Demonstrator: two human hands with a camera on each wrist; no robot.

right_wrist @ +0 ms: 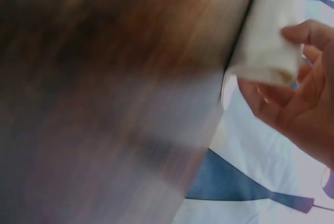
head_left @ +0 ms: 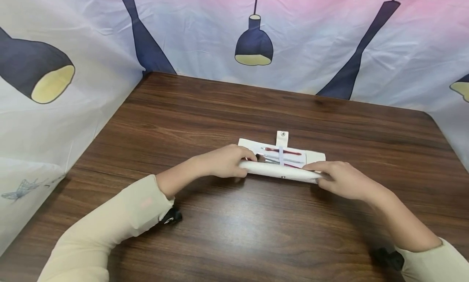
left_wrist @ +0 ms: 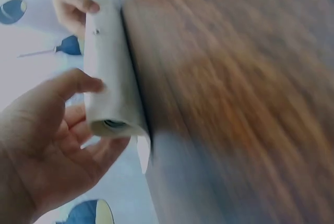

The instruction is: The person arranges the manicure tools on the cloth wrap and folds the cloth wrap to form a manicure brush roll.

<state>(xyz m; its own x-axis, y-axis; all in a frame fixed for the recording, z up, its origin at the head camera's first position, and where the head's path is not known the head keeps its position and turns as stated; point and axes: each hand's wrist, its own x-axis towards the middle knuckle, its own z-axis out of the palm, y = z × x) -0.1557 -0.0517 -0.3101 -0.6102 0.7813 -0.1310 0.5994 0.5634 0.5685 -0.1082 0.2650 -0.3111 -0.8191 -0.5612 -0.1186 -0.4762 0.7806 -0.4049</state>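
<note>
A white roll-up tool pouch (head_left: 280,171) lies on the table, its near side curled over into a tube. Slim tools (head_left: 282,156), some of them red, show on the far side under a pale elastic band. Beyond them a snap tab (head_left: 282,138) points away from me. My left hand (head_left: 230,162) grips the tube's left end, thumb on the near face and fingers behind. At the other end my right hand (head_left: 342,178) pinches it the same way. The left wrist view looks into the open end of the rolled pouch (left_wrist: 112,83), where something dark shows inside.
The brown wooden table (head_left: 234,229) spreads all around the pouch. A fabric backdrop (head_left: 205,33) printed with lamps rises behind its far edge and along the left side. Black wrist straps (head_left: 172,215) sit near both sleeves.
</note>
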